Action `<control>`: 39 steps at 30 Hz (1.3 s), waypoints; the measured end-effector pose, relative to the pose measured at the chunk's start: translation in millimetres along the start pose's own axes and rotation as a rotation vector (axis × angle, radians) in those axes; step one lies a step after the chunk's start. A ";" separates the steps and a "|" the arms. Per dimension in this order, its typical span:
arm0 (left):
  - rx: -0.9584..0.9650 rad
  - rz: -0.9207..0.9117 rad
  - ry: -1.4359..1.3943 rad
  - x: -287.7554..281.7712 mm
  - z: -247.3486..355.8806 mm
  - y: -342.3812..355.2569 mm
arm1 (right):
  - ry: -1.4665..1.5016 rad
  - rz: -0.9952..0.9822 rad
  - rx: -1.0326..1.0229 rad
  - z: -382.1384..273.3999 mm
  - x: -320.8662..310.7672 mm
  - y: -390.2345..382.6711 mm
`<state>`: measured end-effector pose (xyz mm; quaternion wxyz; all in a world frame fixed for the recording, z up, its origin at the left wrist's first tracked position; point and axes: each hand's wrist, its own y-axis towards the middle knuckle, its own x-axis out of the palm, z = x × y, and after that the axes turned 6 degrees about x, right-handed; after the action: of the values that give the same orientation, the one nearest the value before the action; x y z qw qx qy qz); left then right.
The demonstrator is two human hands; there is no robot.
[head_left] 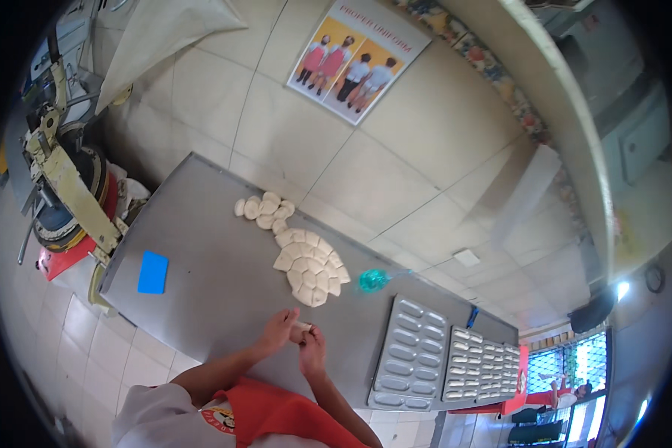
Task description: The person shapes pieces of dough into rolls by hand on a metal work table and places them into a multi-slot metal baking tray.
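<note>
Between my hands, above the near side of the metal table [201, 276], is a small pale piece of dough [301, 326]. My left hand [279, 329] has its fingers against one end of it, and my right hand [313, 351] is closed round the other. Just beyond them lies a cluster of cut dough pieces [310, 261], packed edge to edge. Several rounded dough pieces [265, 207] sit farther back by the wall edge. The fingers partly cover the dough I hold.
To the right stand an unfilled moulded baking tray [407, 351] and a tray with dough pieces [481, 366]. A green container [373, 280] rests near the back edge, a blue scraper [152, 272] at left. Machinery [75, 194] borders the left; another person [564, 396] is far right.
</note>
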<state>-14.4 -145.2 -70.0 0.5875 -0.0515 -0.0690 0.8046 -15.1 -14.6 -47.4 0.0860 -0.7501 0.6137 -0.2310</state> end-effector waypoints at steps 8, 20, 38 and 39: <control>0.562 -0.264 -0.064 36.2 101.9 -32.4 | -0.248 0.174 -0.270 -103.6 2.1 -46.5; 0.510 -0.159 0.732 -3.6 -36.5 -64.4 | -1.613 -0.163 -0.420 59.2 -51.6 -50.9; 0.314 -0.355 1.139 21.3 -28.1 9.5 | -1.395 -0.155 -0.239 1.8 -79.6 62.4; 0.401 -0.320 1.115 24.9 -45.3 11.4 | -1.434 -0.138 -0.357 6.9 -76.9 66.5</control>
<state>-25.3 -122.7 -116.6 0.6470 -0.3421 0.3947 0.5555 -81.3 42.7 -99.4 0.3277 -0.7561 0.3867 0.4140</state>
